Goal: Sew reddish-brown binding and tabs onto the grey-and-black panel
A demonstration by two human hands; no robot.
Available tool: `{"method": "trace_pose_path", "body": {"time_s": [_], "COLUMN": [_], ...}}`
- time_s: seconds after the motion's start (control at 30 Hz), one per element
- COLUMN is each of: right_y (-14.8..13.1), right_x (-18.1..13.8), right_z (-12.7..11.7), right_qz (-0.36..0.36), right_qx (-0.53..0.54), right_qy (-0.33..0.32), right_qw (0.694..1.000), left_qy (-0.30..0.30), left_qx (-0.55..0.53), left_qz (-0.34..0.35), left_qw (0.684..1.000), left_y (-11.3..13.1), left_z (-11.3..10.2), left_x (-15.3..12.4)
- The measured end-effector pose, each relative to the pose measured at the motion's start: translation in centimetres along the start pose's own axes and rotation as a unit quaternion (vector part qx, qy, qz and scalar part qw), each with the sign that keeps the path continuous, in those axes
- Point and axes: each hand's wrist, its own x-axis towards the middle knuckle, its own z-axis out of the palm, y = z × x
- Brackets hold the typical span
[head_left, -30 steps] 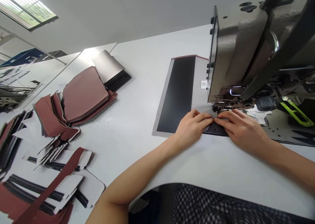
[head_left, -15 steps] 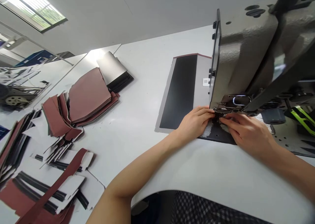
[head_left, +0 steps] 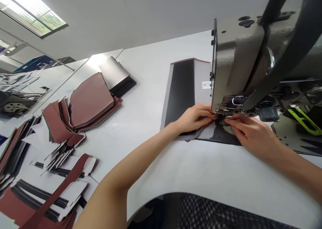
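A flat grey panel (head_left: 202, 71) carries a black central strip and maroon far edge; its near end meets a black, mesh-patched piece (head_left: 223, 136) beside the presser foot (head_left: 221, 112).

Panel stacks (head_left: 90, 100) left of sewing machine (head_left: 238, 61)

**Cut panels piled on a white worktable**

Maroon panels (head_left: 90, 100) lie stacked on the white table (head_left: 148, 88), beside a silver-grey sheet (head_left: 113, 71) and white-backed pieces with black bands (head_left: 37, 198). A ceiling window (head_left: 32, 12) glows above; checked cloth (head_left: 213, 214) shows below.
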Motion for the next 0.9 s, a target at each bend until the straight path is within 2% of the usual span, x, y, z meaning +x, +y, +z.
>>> {"method": "trace_pose_path", "body": {"time_s": [0.07,0.13,0.23,0.3,0.37,0.43,0.47,0.53,0.6,0.67,0.73,0.83,0.9], "right_y": [-0.4,-1.2,-2.7,-3.6,-4.2,-4.4,-4.4,-4.1,-3.5,-2.7,-1.9,-1.6,-2.1], "right_x": [-0.3,-0.6,-1.1,-1.5,-1.9,-2.2,-2.3,-2.5,-2.7,-3.0,-3.2,-3.0,-2.5], "right_z": [-0.9,-1.8,-2.6,-2.6,-2.6,-2.6,-2.6,-2.6,-2.4,-2.0,-1.7,-1.8,-2.3], "right_qz": [0.053,0.115,0.162,0.17,0.172,0.176,0.181,0.192,0.2,0.201,0.2,0.205,0.211], "right_qx": [0.035,0.078,0.122,0.134,0.133,0.122,0.115,0.104,0.094,0.083,0.073,0.078,0.099], "right_qy": [-0.022,-0.058,-0.099,-0.113,-0.118,-0.128,-0.134,-0.144,-0.149,-0.155,-0.163,-0.164,-0.162], "right_qw": [0.998,0.989,0.974,0.97,0.969,0.968,0.967,0.965,0.964,0.964,0.963,0.962,0.959], "left_qy": [0.03,0.033,0.018,0.01,0.007,0.045,0.088,0.178,0.197,0.179,0.151,0.12,0.117], "left_qx": [0.031,0.087,0.162,0.172,0.169,0.192,0.219,0.257,0.254,0.244,0.238,0.243,0.262], "left_qz": [-0.065,-0.107,-0.129,-0.132,-0.132,-0.164,-0.204,-0.314,-0.422,-0.481,-0.501,-0.51,-0.471], "left_qw": [0.997,0.99,0.978,0.976,0.977,0.966,0.95,0.896,0.848,0.823,0.818,0.816,0.834], "left_y": [1.6,3.7,6.5,7.2,6.7,4.9,3.7,1.1,-1.0,-2.3,-2.9,-2.2,-0.5], "left_z": [1.3,2.8,4.5,4.5,3.1,0.4,-1.3,-4.4,-6.4,-7.1,-6.9,-6.1,-5.0], "left_x": [-1.2,-2.3,-2.9,-3.0,-3.5,-5.2,-6.6,-10.5,-14.7,-18.1,-19.9,-19.4,-17.4]}}
